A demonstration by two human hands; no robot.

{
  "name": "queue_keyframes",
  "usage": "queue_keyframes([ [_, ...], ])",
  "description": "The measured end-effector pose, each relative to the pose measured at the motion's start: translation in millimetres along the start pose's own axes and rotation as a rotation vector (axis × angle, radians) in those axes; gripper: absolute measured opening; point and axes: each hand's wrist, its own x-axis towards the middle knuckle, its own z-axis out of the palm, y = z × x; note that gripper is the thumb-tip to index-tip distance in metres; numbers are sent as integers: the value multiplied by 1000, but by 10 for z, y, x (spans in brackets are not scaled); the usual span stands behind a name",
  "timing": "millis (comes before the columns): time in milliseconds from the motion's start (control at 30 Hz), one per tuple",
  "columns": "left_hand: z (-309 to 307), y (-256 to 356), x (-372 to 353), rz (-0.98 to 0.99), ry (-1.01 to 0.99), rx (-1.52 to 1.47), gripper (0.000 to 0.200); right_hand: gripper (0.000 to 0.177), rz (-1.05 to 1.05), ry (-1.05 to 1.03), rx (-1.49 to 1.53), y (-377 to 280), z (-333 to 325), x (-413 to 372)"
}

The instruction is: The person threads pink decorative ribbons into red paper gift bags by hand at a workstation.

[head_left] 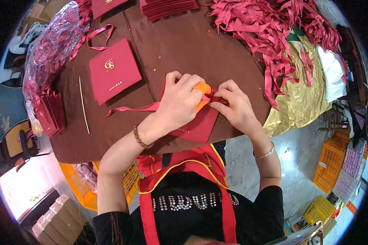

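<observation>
The left hand (179, 100) curls closed round an orange tool (202, 87); the right hand (236, 107) pinches the far edge of a red bag (202, 124) near the table's (180, 51) near edge. Farther left, another bag (124, 75) reads "GS" in gold, smaller print illegible. Bare cloth lies beyond the hands.

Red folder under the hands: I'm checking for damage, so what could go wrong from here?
The orange tool in the left hand sits close over the folder, so a slip might mark or crease it. The ribbon trailing from under that hand could be caught by the left forearm. Farther right, the loose ribbon pile spills to the table's edge, so some strands may slide off.
</observation>
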Motion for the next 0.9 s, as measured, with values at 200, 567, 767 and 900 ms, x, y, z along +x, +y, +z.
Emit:
queue_keyframes([
  [200,-409,-124,431,-466,-688,-214,28,16,-70,60,-69,-112,75,19],
  [567,-205,-290,701,-546,-983,-537,27,16,-102,71,-51,-207,39,32],
  [767,-221,-172,716,-611,-913,-429,28,20,-30,47,45,-126,36,31],
  [900,-118,-273,647,-630,-947,-616,26,20,-14,8,84,-127,14,21],
])
